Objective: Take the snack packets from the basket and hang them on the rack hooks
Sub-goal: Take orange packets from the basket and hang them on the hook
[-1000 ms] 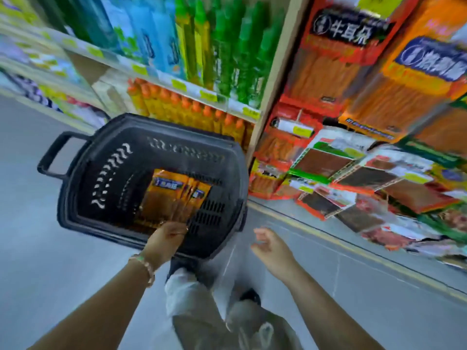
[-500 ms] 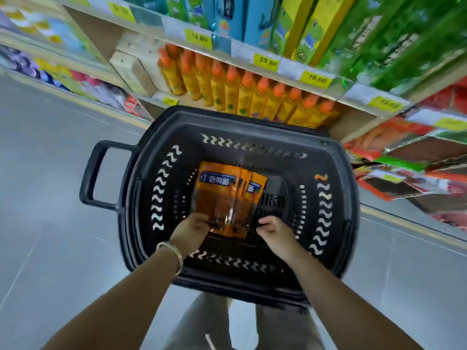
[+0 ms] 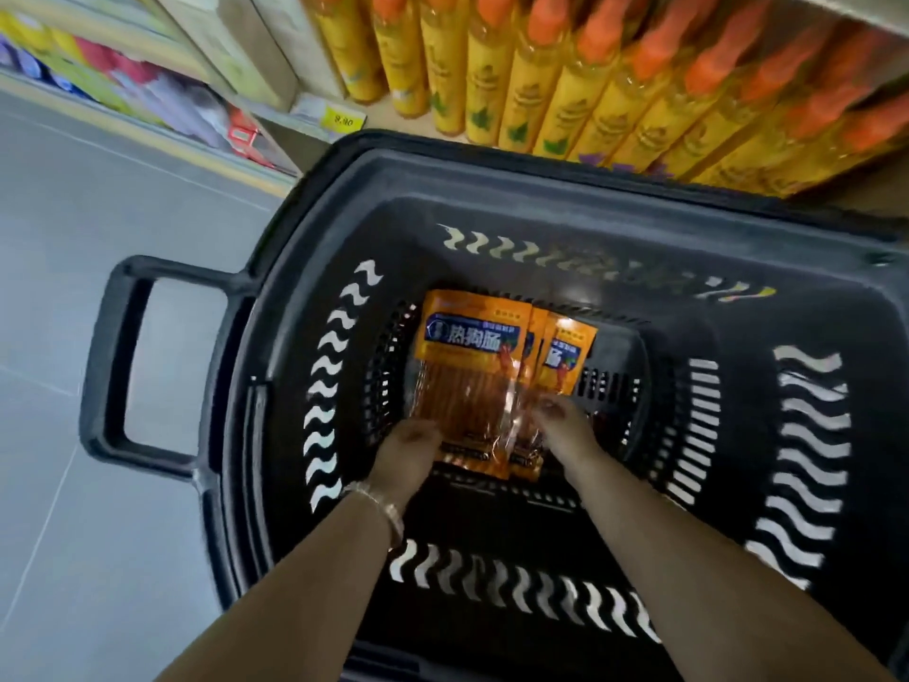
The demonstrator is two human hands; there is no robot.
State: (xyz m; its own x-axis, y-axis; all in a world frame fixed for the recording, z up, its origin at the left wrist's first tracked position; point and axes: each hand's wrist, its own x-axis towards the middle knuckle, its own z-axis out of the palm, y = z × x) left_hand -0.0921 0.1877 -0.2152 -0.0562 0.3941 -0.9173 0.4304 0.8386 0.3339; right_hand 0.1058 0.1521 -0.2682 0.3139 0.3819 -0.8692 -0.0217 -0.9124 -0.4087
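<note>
A fanned stack of orange snack packets [image 3: 469, 371] with blue labels lies on the bottom of a black plastic basket [image 3: 806, 297]. Both of my arms reach down into the basket. My left hand [image 3: 408, 450] grips the stack's lower left corner, its fingers hidden under the packets. My right hand [image 3: 565, 425] holds the lower right edge, fingers curled over the clear wrapping. The rack hooks are out of view.
The basket's handle [image 3: 113, 356] sticks out to the left over the grey tiled floor [image 3: 98, 199]. Behind the basket a low shelf holds a row of yellow bottles with orange caps [image 3: 580, 76]. A yellow price tag [image 3: 343, 119] sits on the shelf edge.
The view has tipped down and closed in on the basket; the rack of hanging packets on the right has left the frame. My right hand, free a second ago, now rests on the packets.
</note>
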